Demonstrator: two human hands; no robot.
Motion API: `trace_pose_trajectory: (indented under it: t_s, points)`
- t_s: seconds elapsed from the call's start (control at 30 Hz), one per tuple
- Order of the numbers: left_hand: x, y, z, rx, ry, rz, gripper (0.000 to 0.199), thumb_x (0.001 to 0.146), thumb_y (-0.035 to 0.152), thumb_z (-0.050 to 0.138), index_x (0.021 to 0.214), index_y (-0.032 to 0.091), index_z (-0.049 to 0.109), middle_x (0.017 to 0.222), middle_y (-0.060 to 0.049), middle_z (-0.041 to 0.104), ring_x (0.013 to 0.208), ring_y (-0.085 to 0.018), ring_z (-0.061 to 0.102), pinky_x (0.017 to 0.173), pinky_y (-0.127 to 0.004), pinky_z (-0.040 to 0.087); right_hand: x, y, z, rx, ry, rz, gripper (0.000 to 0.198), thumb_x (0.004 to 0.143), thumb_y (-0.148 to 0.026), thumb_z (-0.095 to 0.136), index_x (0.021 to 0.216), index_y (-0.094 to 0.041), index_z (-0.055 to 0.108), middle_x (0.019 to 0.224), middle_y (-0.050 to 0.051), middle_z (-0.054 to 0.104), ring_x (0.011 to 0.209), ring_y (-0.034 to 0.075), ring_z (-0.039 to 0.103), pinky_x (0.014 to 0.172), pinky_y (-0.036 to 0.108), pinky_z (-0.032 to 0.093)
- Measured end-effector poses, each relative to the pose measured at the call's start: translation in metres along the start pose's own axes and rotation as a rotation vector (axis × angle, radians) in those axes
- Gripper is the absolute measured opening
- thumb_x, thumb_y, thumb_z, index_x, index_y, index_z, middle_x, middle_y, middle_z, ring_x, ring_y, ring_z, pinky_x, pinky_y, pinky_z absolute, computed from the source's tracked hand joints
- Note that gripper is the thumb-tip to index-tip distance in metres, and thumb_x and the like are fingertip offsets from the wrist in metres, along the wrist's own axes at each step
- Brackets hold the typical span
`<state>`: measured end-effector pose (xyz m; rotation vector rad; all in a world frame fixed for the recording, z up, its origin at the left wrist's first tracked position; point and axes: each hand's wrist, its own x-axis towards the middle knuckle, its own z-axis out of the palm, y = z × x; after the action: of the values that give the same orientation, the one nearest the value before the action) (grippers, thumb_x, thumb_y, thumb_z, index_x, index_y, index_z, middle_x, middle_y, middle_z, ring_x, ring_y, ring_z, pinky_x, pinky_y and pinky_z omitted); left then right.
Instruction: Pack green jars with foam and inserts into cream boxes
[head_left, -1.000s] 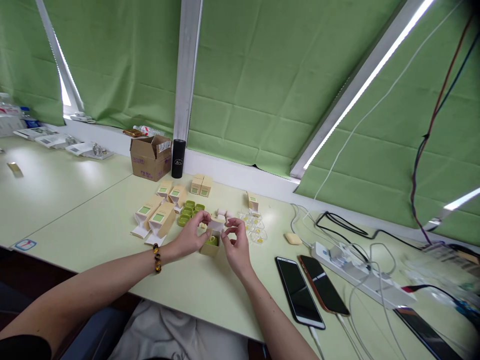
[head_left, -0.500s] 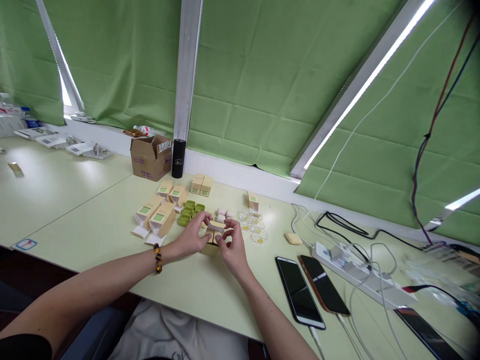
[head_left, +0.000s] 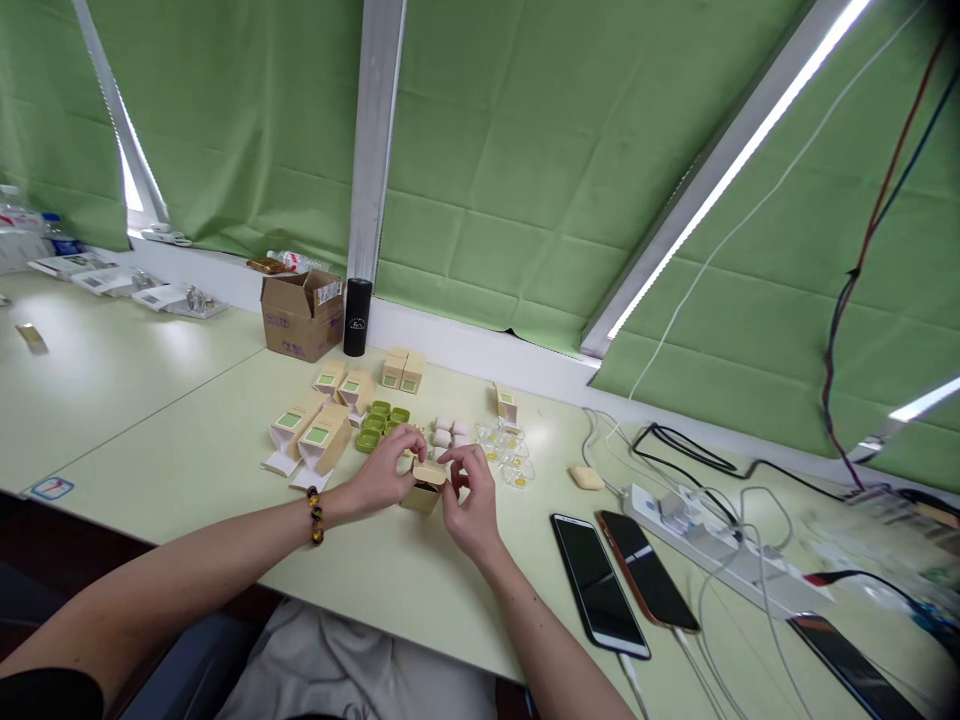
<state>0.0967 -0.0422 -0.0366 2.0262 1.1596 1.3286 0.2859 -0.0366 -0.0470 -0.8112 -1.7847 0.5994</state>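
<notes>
A small tan cardboard box (head_left: 421, 498) stands on the table between my two hands, its top flap folded down over most of the opening. My left hand (head_left: 391, 468), with a beaded bracelet at the wrist, grips the box from the left with curled fingers. From the right, my right hand (head_left: 469, 495) pinches the box's edge and flap. Just beyond are several green trays (head_left: 381, 420) and whitish-pink small pieces (head_left: 442, 436). Clear plastic pieces with yellow spots (head_left: 514, 464) lie to the right. Open tan boxes (head_left: 324, 438) lie left of my hands.
Two tan boxes (head_left: 403, 370) stand farther back, near a black cylinder (head_left: 358, 318) and a brown carton (head_left: 301, 318). On the right lie phones (head_left: 600, 583), a power strip (head_left: 720, 548) with tangled cables, and a beige piece (head_left: 586, 478).
The box's top flap has come down from raised to nearly closed over the opening. My fingers have shifted slightly along its edges, while the other things stay in place.
</notes>
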Motion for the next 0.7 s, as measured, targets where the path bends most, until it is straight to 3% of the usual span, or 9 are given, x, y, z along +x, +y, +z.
trace_pose_trajectory:
  t_s: [0.23, 0.37, 0.57, 0.7]
  points:
    - [0.002, 0.000, -0.003, 0.033, -0.003, 0.024, 0.016, 0.076, 0.009, 0.055, 0.086, 0.022, 0.055, 0.106, -0.006, 0.062, 0.107, -0.024, 0.060, 0.100, -0.040, 0.048, -0.001, 0.002, -0.004, -0.048, -0.020, -0.140, 0.006, 0.092, -0.024, 0.059, 0.097, -0.022, 0.061, 0.081, 0.000, 0.055, 0.065, 0.015, 0.046, 0.058, 0.029, 0.039]
    - [0.003, 0.005, -0.014, 0.068, -0.007, 0.138, 0.014, 0.079, 0.011, 0.053, 0.088, 0.021, 0.056, 0.105, -0.006, 0.063, 0.108, -0.024, 0.060, 0.099, -0.039, 0.047, -0.001, 0.003, -0.002, -0.071, 0.007, -0.154, 0.003, 0.092, -0.024, 0.061, 0.094, -0.022, 0.061, 0.077, -0.001, 0.053, 0.063, 0.014, 0.046, 0.056, 0.028, 0.038]
    - [0.003, 0.003, -0.024, 0.253, -0.040, 0.386, 0.009, 0.088, 0.016, 0.054, 0.093, 0.021, 0.060, 0.075, -0.001, 0.064, 0.070, -0.018, 0.056, 0.076, -0.036, 0.041, -0.001, 0.005, -0.003, -0.128, 0.009, -0.214, 0.003, 0.090, -0.020, 0.062, 0.092, -0.022, 0.061, 0.073, -0.003, 0.049, 0.063, 0.015, 0.046, 0.057, 0.028, 0.036]
    - [0.002, -0.004, -0.024, 0.343, -0.099, 0.495, 0.007, 0.089, 0.018, 0.057, 0.093, 0.020, 0.062, 0.068, 0.000, 0.065, 0.061, -0.017, 0.053, 0.069, -0.036, 0.036, -0.002, 0.008, -0.003, -0.178, -0.011, -0.286, 0.007, 0.089, -0.017, 0.061, 0.092, -0.022, 0.061, 0.071, -0.003, 0.049, 0.063, 0.015, 0.047, 0.059, 0.029, 0.036]
